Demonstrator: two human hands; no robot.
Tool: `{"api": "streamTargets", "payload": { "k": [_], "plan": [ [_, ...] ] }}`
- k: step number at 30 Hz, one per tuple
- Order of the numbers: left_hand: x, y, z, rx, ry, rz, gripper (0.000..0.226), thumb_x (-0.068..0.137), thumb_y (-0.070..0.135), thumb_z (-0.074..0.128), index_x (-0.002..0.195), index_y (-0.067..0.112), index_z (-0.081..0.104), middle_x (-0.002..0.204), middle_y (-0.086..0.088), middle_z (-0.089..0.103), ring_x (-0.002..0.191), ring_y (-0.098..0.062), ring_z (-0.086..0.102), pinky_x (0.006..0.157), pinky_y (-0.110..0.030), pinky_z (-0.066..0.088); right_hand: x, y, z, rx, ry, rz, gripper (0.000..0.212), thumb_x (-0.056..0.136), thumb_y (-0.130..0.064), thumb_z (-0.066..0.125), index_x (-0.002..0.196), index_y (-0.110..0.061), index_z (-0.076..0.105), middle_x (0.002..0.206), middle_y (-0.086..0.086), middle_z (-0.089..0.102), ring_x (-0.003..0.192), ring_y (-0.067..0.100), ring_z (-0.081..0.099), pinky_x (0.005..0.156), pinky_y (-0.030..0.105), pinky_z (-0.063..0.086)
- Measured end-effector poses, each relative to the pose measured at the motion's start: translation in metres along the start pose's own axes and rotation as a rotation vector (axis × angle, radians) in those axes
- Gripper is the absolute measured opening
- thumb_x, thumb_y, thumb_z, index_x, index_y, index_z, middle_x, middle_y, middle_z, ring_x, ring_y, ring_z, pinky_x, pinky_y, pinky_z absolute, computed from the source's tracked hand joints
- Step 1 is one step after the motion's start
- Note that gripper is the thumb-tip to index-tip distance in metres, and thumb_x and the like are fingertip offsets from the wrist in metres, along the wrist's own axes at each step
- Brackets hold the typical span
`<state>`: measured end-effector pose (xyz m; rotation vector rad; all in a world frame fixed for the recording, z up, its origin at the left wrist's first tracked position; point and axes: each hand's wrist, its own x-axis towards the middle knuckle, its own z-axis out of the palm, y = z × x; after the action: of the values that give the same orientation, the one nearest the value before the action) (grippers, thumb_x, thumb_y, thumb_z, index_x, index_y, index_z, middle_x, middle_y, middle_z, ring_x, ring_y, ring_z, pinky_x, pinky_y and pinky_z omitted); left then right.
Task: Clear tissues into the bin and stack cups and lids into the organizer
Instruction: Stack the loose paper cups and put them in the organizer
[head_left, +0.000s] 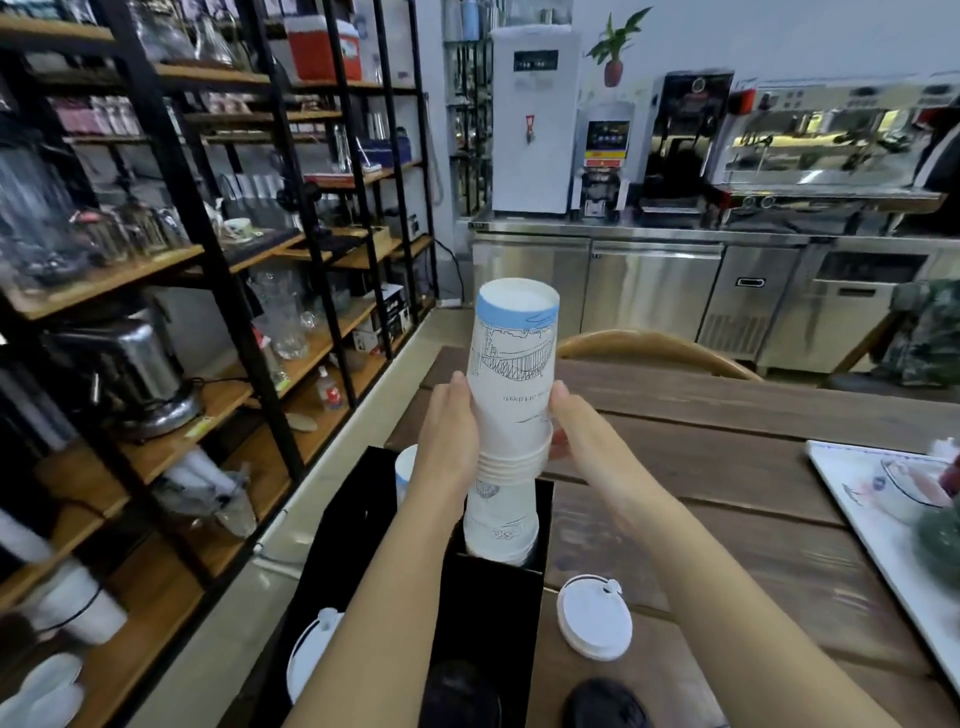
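A tall stack of upside-down white paper cups (511, 364) with a blue band and line drawings stands in a slot of the black organizer (493, 587) at the table's left edge. My left hand (449, 431) presses the stack's left side and my right hand (574, 421) its right side, both at the band of nested rims. The stack leans slightly to the right at its top. A white lid (595, 616) lies on the wooden table (727, 467) just right of the organizer. More white lids (311, 654) stand in the organizer's near left compartment. Another cup (404, 475) shows behind my left wrist.
A white tray (872, 525) with a bowl and a dark green thing sits at the table's right edge. Two dark round lids (602, 701) lie near the front. Shelves of glassware stand on the left, a wooden chair back (654, 348) and steel counters beyond.
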<state>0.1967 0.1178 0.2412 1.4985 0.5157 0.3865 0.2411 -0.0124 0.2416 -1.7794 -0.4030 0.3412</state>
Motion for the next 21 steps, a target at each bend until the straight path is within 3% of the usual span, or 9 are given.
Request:
{"api": "streamTargets", "payload": {
  "k": [2,6,8,11,12,15,18,21],
  "plan": [
    [0.002,-0.013,0.002,-0.025,-0.008,-0.064,0.073,0.066,0.066,0.035,0.121,0.025,0.059,0.127,0.002,0.062,0.117,-0.019,0.057,0.106,-0.047,0.040,-0.001,0.010,0.002,-0.010,-0.013,0.009,0.051,0.094,-0.053,0.025,0.121,-0.023,0.058,0.125,-0.004,0.061,0.114,0.014,0.055,0.098,0.032,0.039],
    [-0.007,-0.015,0.003,-0.110,-0.038,-0.156,0.064,0.079,0.060,0.040,0.123,0.019,0.061,0.127,-0.002,0.063,0.117,-0.020,0.058,0.107,-0.045,0.040,-0.008,0.021,0.006,0.012,-0.025,0.024,0.050,0.096,-0.051,0.026,0.123,-0.022,0.057,0.124,-0.009,0.060,0.111,0.005,0.053,0.078,0.013,0.037],
    [-0.010,-0.016,0.005,-0.116,-0.066,-0.157,0.063,0.086,0.064,0.035,0.124,0.020,0.060,0.123,0.000,0.063,0.114,-0.018,0.058,0.106,-0.043,0.041,-0.010,0.024,0.009,0.015,-0.037,0.007,0.047,0.095,-0.052,0.028,0.118,-0.024,0.058,0.123,-0.012,0.060,0.109,0.000,0.054,0.080,0.010,0.037],
    [-0.011,-0.019,0.002,-0.071,-0.096,-0.172,0.080,0.064,0.080,0.040,0.120,0.026,0.059,0.121,0.000,0.064,0.113,-0.017,0.058,0.103,-0.044,0.042,-0.012,0.028,0.014,0.081,-0.062,0.012,0.039,0.094,-0.049,0.038,0.119,-0.025,0.055,0.120,-0.010,0.061,0.110,0.004,0.057,0.091,0.023,0.045],
    [-0.012,-0.019,0.002,-0.047,-0.110,-0.154,0.070,0.065,0.076,0.045,0.112,0.027,0.060,0.117,0.000,0.065,0.110,-0.018,0.059,0.100,-0.042,0.044,-0.013,0.029,0.016,0.110,-0.078,0.021,0.036,0.092,-0.047,0.042,0.119,-0.026,0.054,0.117,-0.010,0.062,0.108,0.004,0.058,0.091,0.027,0.047],
    [-0.011,-0.021,0.000,0.042,-0.079,-0.080,0.031,0.079,0.052,0.053,0.090,0.023,0.057,0.100,-0.004,0.064,0.097,-0.023,0.061,0.087,-0.040,0.047,-0.014,0.033,0.021,0.130,-0.080,0.017,0.031,0.089,-0.043,0.052,0.116,-0.027,0.051,0.106,-0.017,0.061,0.095,-0.006,0.059,0.081,0.022,0.050],
    [-0.008,-0.021,-0.001,0.075,-0.088,-0.048,0.030,0.077,0.049,0.051,0.087,0.021,0.056,0.098,-0.006,0.063,0.094,-0.025,0.061,0.083,-0.041,0.047,-0.012,0.038,0.024,0.099,-0.054,0.022,0.034,0.087,-0.047,0.053,0.114,-0.027,0.049,0.108,-0.017,0.059,0.102,-0.001,0.058,0.091,0.032,0.050],
    [-0.008,-0.023,-0.001,0.071,-0.096,-0.045,0.023,0.089,0.046,0.048,0.089,0.024,0.055,0.099,-0.001,0.063,0.097,-0.022,0.061,0.088,-0.040,0.048,-0.013,0.039,0.023,0.092,-0.060,0.020,0.035,0.089,-0.046,0.051,0.117,-0.027,0.048,0.113,-0.014,0.059,0.106,0.004,0.058,0.089,0.030,0.049]
  ]
}}
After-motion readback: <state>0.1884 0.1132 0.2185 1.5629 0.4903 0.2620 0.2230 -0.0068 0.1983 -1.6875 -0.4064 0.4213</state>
